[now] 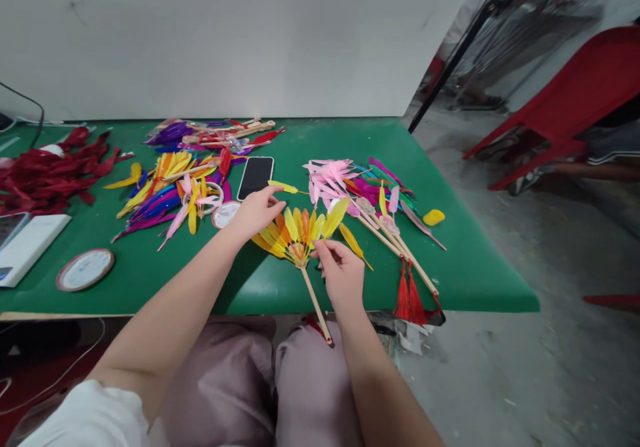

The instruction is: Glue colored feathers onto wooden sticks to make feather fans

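Note:
A hand fan with yellow and orange feathers [293, 227] spread in an arc lies at the table's front edge, its wooden handle [315, 301] pointing toward my lap. My right hand [343, 270] is at the fan's right side, thumb and finger pinched on the base of a yellow feather [336, 217]. My left hand [255, 213] hovers palm down beyond the fan's left side, fingers slightly apart. Just past its fingertips is a loose small yellow feather [283, 186]; I cannot tell whether they touch. Another orange-yellow feather [354, 240] lies right of the fan.
Finished-looking fans with pink feathers [330, 175] and red tassels [410, 293] lie at right. Bundles of coloured feathers [155, 197], a phone [256, 177], tape rolls [86, 269] and dark red ribbons [55, 173] cover the left. A red chair [575, 93] stands beyond the table.

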The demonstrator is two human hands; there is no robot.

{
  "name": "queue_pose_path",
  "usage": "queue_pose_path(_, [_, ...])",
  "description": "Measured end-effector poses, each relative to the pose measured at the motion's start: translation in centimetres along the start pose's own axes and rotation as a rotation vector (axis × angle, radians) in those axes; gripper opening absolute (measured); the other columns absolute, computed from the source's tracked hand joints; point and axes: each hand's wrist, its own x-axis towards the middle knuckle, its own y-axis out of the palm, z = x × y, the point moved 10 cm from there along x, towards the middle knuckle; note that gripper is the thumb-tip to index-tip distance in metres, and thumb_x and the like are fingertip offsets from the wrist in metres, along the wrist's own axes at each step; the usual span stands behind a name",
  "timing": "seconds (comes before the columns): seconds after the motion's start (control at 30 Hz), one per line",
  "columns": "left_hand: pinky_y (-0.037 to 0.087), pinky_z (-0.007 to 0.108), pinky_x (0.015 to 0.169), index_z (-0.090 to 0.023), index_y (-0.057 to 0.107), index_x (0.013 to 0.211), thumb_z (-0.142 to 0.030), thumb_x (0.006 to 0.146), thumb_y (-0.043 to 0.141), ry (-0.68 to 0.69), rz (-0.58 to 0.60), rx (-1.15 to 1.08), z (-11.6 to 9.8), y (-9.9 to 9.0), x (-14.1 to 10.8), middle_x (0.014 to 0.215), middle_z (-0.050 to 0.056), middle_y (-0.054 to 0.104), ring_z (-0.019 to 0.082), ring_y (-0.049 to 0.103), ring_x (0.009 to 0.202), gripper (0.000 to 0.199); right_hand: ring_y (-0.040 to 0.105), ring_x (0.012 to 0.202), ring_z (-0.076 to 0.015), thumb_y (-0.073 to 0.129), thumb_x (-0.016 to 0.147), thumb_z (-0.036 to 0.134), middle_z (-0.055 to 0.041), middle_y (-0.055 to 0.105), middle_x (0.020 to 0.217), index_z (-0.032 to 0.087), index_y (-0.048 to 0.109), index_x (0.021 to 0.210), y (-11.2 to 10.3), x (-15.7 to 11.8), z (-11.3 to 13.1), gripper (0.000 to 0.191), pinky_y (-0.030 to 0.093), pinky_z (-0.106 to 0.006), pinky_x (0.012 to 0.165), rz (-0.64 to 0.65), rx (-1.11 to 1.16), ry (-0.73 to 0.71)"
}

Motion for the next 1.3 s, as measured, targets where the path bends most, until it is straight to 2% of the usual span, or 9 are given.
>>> queue_pose_path(0.17, [0.044,0.029,0.069,-0.022,0.05,0.115,-0.029,0.071,0.056,0.027,0.097,-0.04,-0.6,2.1,0.1,0.08,0.002,0.064,0.015,0.057,0.07,0.046,0.05,0.047,-0.0105,0.058,0.072,0.04,-0.0011,0.063,0.061,0.017,0.067,0.074,-0.1,-0.1,0.1,0.024,0.039,-0.022,0.042,-0.011,-0.023,-0.017])
queue_pose_path(0.27, [0.044,0.028,0.07,-0.02,0.052,0.113,-0.024,0.069,0.056,0.032,0.097,-0.128,-0.9,1.9,-0.1,0.073,0.001,0.063,0.013,0.057,0.067,0.044,0.051,0.048,-0.0108,0.057,0.073,0.038,-0.0018,0.063,0.062,0.018,0.068,0.08,-0.2,0.0,0.1,0.024,0.04,-0.022,0.041,-0.006,-0.043,-0.038])
queue_pose_path(0.43, [0.045,0.027,0.07,-0.02,0.051,0.114,-0.027,0.069,0.058,0.045,0.059,-0.347,-0.6,-0.7,0.5,0.069,0.0,0.062,0.012,0.057,0.067,0.047,0.051,0.05,-0.0115,0.052,0.076,0.033,-0.0037,0.063,0.068,0.019,0.067,0.091,0.0,0.1,0.4,0.025,0.04,-0.022,0.039,0.01,-0.06,-0.111])
queue_pose_path(0.57, [0.045,0.028,0.073,-0.021,0.053,0.112,-0.03,0.067,0.061,-0.04,-0.027,-0.401,1.3,-3.4,1.4,0.074,0.001,0.063,0.013,0.058,0.071,0.047,0.054,0.051,-0.0123,0.056,0.072,0.034,-0.0041,0.065,0.071,0.019,0.068,0.083,0.5,0.2,-0.1,0.022,0.043,-0.023,0.04,0.028,-0.067,-0.049])
queue_pose_path(0.87, [0.045,0.031,0.069,-0.021,0.061,0.101,-0.031,0.067,0.058,-0.19,-0.119,0.042,7.0,-6.6,1.4,0.076,0.004,0.065,0.019,0.059,0.071,0.035,0.055,0.054,-0.013,0.06,0.069,0.036,0.0006,0.062,0.058,0.018,0.063,0.063,1.6,-0.1,0.4,0.02,0.043,-0.024,0.054,0.102,-0.178,-0.016])
queue_pose_path(1.0, [0.041,0.031,0.082,-0.019,0.062,0.1,-0.039,0.074,0.051,-0.005,-0.264,0.04,2.5,-6.9,0.2,0.095,0.005,0.063,0.019,0.055,0.088,0.034,0.055,0.055,-0.0123,0.059,0.07,0.037,0.0012,0.061,0.058,0.018,0.062,0.063,2.2,0.0,0.4,0.02,0.042,-0.022,0.055,0.14,-0.238,-0.017])
queue_pose_path(1.1, [0.043,0.026,0.073,-0.018,0.063,0.098,-0.044,0.079,0.044,0.093,0.037,-0.274,-1.4,-2.5,-0.7,0.086,0.004,0.064,0.016,0.056,0.08,0.038,0.053,0.052,-0.0116,0.06,0.07,0.037,0.0015,0.06,0.057,0.018,0.062,0.062,2.5,0.2,0.2,0.021,0.04,-0.021,0.052,0.145,-0.259,-0.003])
queue_pose_path(1.2, [0.041,0.024,0.061,-0.018,0.064,0.095,-0.04,0.074,0.052,0.14,0.121,-0.309,-3.4,-0.5,-1.5,0.072,0.001,0.061,0.012,0.053,0.064,0.032,0.05,0.05,-0.0108,0.06,0.07,0.037,0.002,0.059,0.055,0.018,0.062,0.062,2.6,0.4,0.3,0.021,0.038,-0.021,0.05,0.14,-0.296,-0.011])
queue_pose_path(1.3, [0.039,0.022,0.056,-0.019,0.057,0.107,-0.033,0.073,0.055,0.142,0.122,-0.329,-3.2,0.1,-1.6,0.062,-0.002,0.056,0.01,0.049,0.056,0.037,0.049,0.049,-0.0103,0.06,0.069,0.038,0.0023,0.057,0.053,0.017,0.063,0.061,2.6,0.5,0.4,0.022,0.038,-0.02,0.049,0.131,-0.314,-0.009])
